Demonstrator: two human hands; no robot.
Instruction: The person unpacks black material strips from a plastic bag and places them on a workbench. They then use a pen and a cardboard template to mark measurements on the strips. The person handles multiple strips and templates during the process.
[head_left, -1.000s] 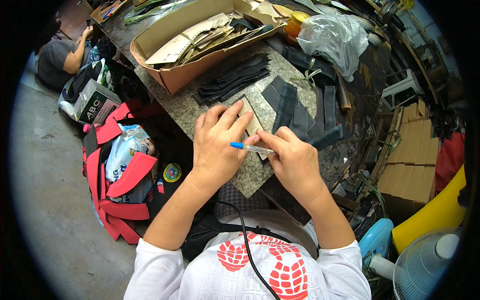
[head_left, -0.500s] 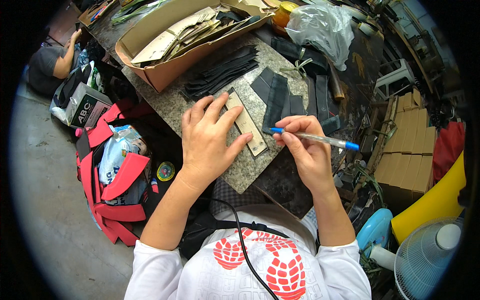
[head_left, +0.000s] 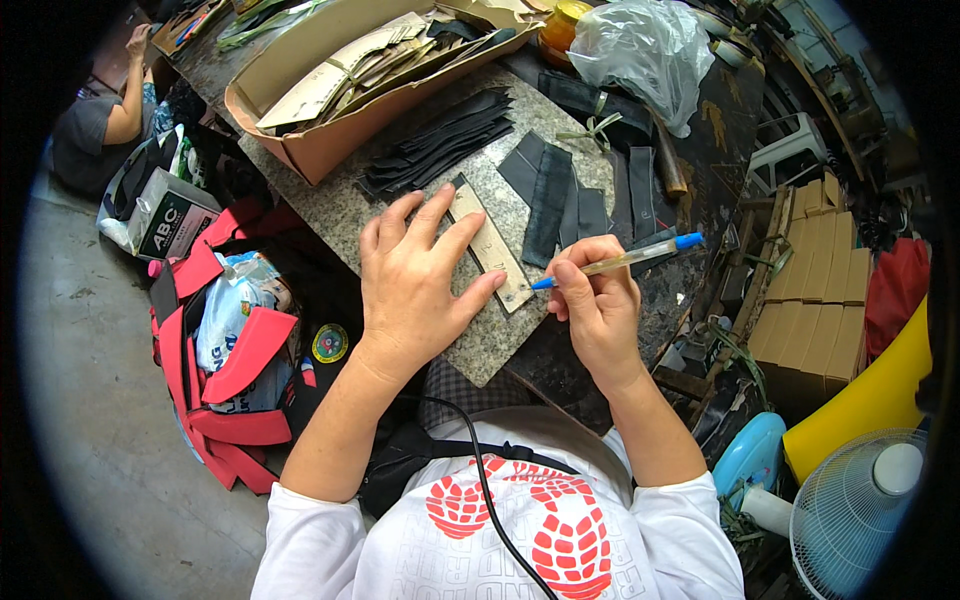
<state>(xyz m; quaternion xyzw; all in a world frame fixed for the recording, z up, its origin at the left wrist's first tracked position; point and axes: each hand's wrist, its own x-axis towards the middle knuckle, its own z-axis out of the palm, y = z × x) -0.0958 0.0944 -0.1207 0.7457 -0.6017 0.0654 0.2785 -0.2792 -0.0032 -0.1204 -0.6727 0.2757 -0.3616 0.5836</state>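
Observation:
My left hand (head_left: 415, 275) lies with fingers spread, its fingertips and thumb on a pale, narrow template strip (head_left: 490, 247). Beneath that strip a slightly larger black strip (head_left: 513, 312) shows as a dark border, both resting on a speckled stone slab (head_left: 480, 362). In my right hand (head_left: 597, 300) is a clear pen (head_left: 620, 262) with blue ends, pinched between thumb and fingers. Its tip is at the right edge of the template's near end; whether it touches cannot be made out. Beyond my left hand lies a fanned stack of black strips (head_left: 440, 145).
An open cardboard box (head_left: 310, 155) of pale templates stands at the slab's far edge. More dark pieces (head_left: 548, 200) lie right of the template, near a wooden handle (head_left: 670, 165) and a plastic bag (head_left: 650, 55). A fan (head_left: 855, 510) stands at lower right; another person (head_left: 95, 130) sits far left.
My right hand has moved slightly left and nearer to me, bringing the pen tip down to the template's near end. The pen now tilts more steeply. My left hand has barely shifted.

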